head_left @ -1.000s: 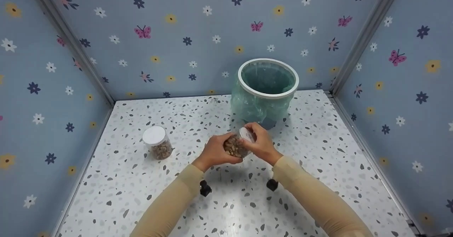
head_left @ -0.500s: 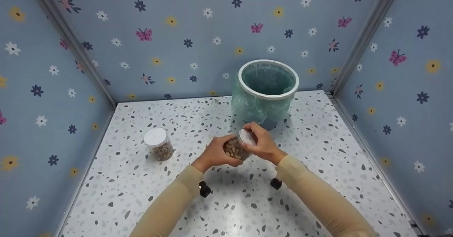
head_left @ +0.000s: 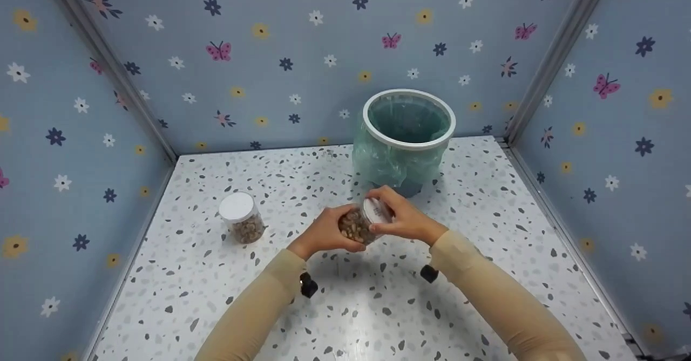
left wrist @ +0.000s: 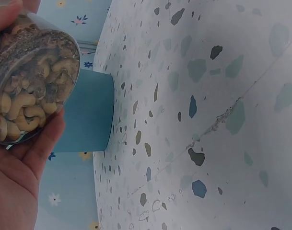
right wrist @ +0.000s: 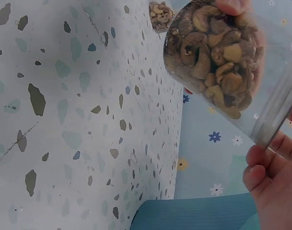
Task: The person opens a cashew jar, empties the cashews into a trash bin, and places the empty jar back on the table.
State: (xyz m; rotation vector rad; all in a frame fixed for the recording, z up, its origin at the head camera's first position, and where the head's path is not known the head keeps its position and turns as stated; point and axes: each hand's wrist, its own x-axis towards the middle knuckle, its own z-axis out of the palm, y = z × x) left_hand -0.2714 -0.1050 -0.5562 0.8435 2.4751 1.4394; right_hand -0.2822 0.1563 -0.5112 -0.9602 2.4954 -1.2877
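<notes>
Two hands meet above the bench (head_left: 334, 318) in the head view, and between them we see a tilted jar (head_left: 353, 227) of nuts, held clear of the surface. Our left hand (head_left: 324, 232) grips its body, thumb on one side and fingers on the other. Our right hand (head_left: 406, 218) has its thumb and fingers curled round the white lid (head_left: 376, 213) at the jar's mouth; we cannot tell whether that is loose. Well apart, off to the left, a second jar (head_left: 242, 225) stands upright with its white cap on. Beyond our right hand stands a bin (head_left: 402, 161) with a green liner and white ring, near the flowered wall (head_left: 313, 42).

From the left wrist, we look at the jar's clear base, cashews showing through it, with our left hand wrapped against its side. The bin's blue wall rises behind.

From the right wrist, we see the nuts gathered toward the base and our right fingertips pressed at the lid's edge. The second jar appears small near the top, the bin along the bottom.
</notes>
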